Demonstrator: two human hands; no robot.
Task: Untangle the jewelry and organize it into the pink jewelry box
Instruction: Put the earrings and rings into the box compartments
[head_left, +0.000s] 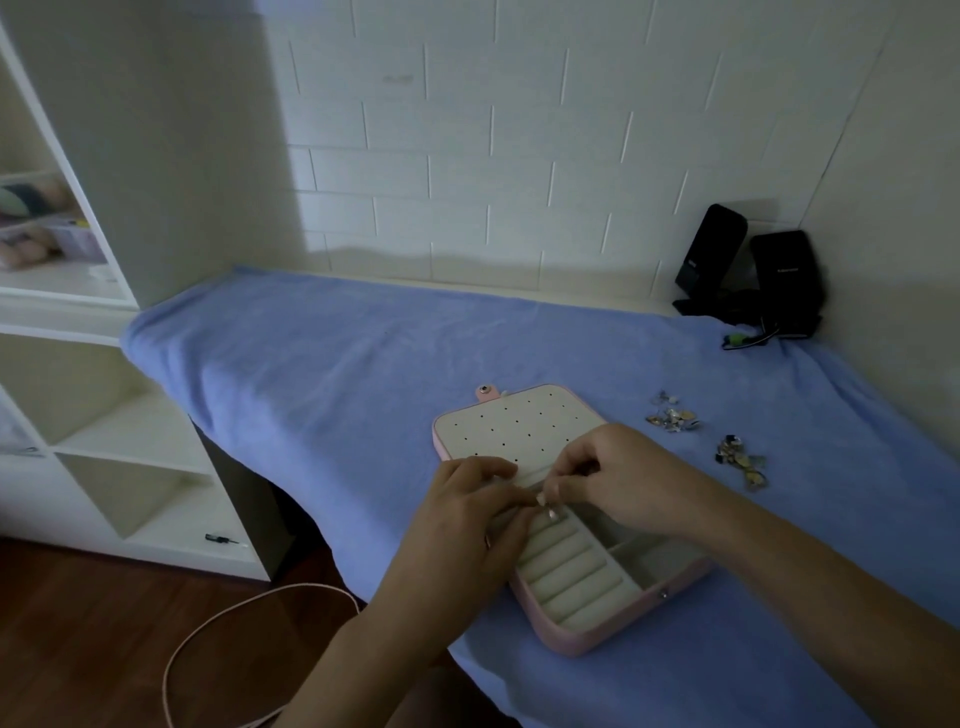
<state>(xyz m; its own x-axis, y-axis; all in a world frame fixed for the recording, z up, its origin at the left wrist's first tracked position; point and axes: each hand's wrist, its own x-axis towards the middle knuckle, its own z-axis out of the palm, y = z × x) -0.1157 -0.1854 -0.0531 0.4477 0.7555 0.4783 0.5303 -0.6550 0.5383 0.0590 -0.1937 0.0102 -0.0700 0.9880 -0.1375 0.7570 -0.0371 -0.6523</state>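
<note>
Grip: left hand (467, 525), right hand (621, 483) both pinching jewelry piece (550, 513) over pink jewelry box (571, 643).

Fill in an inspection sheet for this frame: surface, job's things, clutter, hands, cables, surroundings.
Surface: blue towel spread over the table.
Job's things: pink jewelry box lies open on the towel; jewelry pile and second pile lie right of it, apart.
Clutter: black stands at back right.
Hands: left hand and right hand meet over the box, pinching a small jewelry piece.
Cables: black cord by the stands; pale cable looped on the floor.
Surroundings: white shelf unit left; white brick wall behind.
</note>
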